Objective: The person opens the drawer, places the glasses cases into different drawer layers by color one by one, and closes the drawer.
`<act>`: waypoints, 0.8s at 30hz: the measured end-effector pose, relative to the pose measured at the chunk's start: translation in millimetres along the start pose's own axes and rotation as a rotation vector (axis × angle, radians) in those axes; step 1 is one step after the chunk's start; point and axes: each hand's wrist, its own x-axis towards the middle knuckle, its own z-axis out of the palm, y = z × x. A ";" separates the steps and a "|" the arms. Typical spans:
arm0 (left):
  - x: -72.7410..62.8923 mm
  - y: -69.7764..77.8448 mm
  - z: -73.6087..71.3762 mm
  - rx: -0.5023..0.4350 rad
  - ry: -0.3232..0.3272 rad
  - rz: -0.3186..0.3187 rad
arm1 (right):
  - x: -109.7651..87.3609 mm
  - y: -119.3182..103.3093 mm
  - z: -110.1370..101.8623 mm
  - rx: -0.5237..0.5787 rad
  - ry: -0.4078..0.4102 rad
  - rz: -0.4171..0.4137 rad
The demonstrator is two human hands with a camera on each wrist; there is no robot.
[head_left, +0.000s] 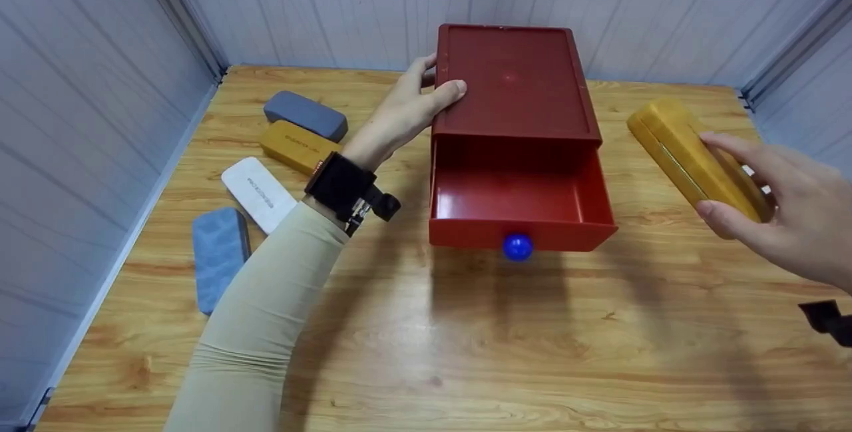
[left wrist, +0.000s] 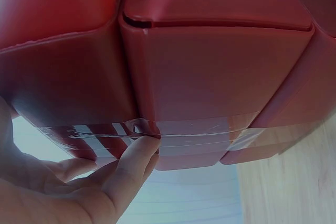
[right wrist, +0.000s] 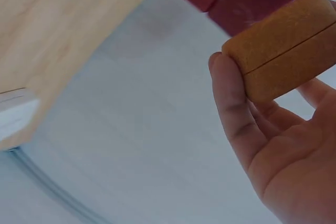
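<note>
A red drawer unit (head_left: 512, 86) stands in the middle of the table, its front drawer (head_left: 466, 233) with a blue round knob (head_left: 517, 247) pulled out. My left hand (head_left: 416, 99) grips the unit's left edge, thumb on its top and fingers against the side. In the left wrist view, fingertips (left wrist: 142, 148) touch clear tape (left wrist: 194, 132) wrapped across the stacked sections. To the right of the unit, my right hand (head_left: 792, 199) holds a yellow glasses case (head_left: 692, 152) between thumb and fingers. The case's long seam shows in the right wrist view.
Four-sided wooden table (head_left: 426, 365) meets pale panel walls (head_left: 346, 6). At the left lie a grey case (head_left: 306, 114), another yellow case (head_left: 296, 144), a white case (head_left: 258, 194) and a blue case (head_left: 218, 255), the last beside my left sleeve.
</note>
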 end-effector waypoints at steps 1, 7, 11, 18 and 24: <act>0.1 0.0 0.0 -0.004 0.002 0.000 | 3.2 -4.1 -3.1 0.002 0.001 -0.010; 0.8 -1.1 -0.2 -0.008 0.001 0.001 | 19.0 -23.8 -16.0 0.019 0.033 -0.107; 0.9 -1.8 -0.9 0.013 -0.001 -0.001 | 24.7 -36.6 -19.7 0.063 0.019 -0.139; 1.1 -3.2 -2.9 0.033 0.011 0.001 | 32.2 -53.5 -26.3 0.080 -0.030 -0.192; 1.8 -3.6 -3.3 0.040 0.016 0.007 | 37.8 -64.8 -28.9 0.054 -0.080 -0.241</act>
